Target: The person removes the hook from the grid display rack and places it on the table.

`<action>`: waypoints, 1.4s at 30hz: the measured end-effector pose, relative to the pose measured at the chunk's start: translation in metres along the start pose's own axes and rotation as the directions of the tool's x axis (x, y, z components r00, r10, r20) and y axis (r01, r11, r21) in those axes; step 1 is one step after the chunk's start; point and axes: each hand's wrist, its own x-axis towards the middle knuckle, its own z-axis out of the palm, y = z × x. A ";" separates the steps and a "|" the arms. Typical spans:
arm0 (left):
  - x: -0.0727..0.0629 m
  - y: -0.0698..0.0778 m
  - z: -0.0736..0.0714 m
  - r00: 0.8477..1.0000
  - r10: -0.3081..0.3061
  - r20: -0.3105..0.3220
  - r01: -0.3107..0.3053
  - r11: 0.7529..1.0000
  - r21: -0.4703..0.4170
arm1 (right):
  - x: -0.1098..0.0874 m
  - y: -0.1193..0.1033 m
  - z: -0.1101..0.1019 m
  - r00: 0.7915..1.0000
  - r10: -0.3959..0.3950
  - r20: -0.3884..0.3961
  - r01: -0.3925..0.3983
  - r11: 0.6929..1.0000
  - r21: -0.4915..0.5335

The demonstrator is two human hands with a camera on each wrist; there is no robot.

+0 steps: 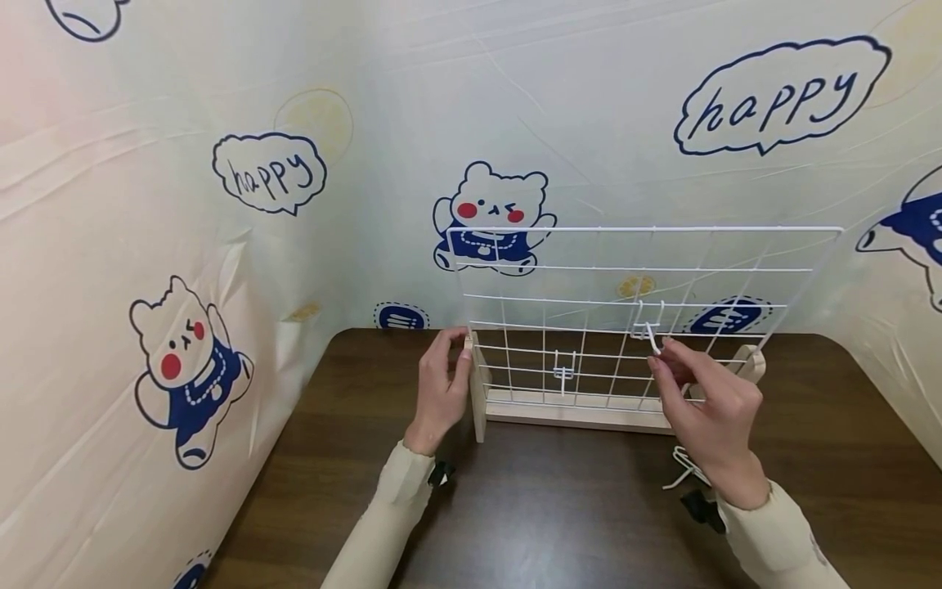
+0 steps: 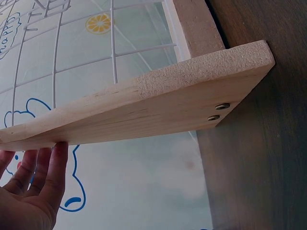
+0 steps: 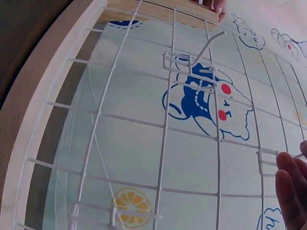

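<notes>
Wire rack: the white wire rack (image 1: 589, 300) is standing upright on the brown bench (image 1: 559, 499), with a wooden base rail (image 1: 574, 415) running along its bottom.
Left hand: your left hand (image 1: 439, 393) is gripping the left side board (image 1: 478, 401) of the rack near its top, fingers and thumb bending in close about the wood.
Screws: two screw heads (image 2: 222, 106) are showing on that board's outer face, low on the rack.
Right hand: your right hand (image 1: 710, 417) is working in front of the rack, thumb and forefinger closing together on a hook's prong.
Pinched hook: this white hook (image 1: 651, 334) is lying against the rack's wires, right of the rack's middle; you cannot tell whether it is fully seated.
Lower hook: another hook (image 1: 563, 375) is hanging on the rack's lower wires, left of the middle.
Third hook: one more hook (image 3: 113, 216) is sitting on the rack's wires, low toward the right side.
Loose hook: a white hook (image 1: 688, 465) is lying on the bench in front of the rack, your right wrist partly hiding it.
Cloth: a pale cloth (image 1: 589, 123) printed with bears is hanging behind the rack.
</notes>
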 end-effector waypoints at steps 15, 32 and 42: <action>-0.001 0.001 0.001 1.000 -0.018 0.008 0.018 1.000 0.005 | 0.003 0.001 0.004 1.000 0.010 0.029 -0.010 1.000 -0.024; -0.001 0.000 0.001 1.000 -0.006 -0.003 0.006 1.000 0.015 | 0.005 0.001 0.008 1.000 0.004 0.019 -0.005 1.000 0.009; -0.001 0.000 0.000 1.000 -0.010 0.000 0.010 1.000 0.018 | 0.007 0.000 0.008 1.000 -0.001 0.018 0.001 1.000 0.002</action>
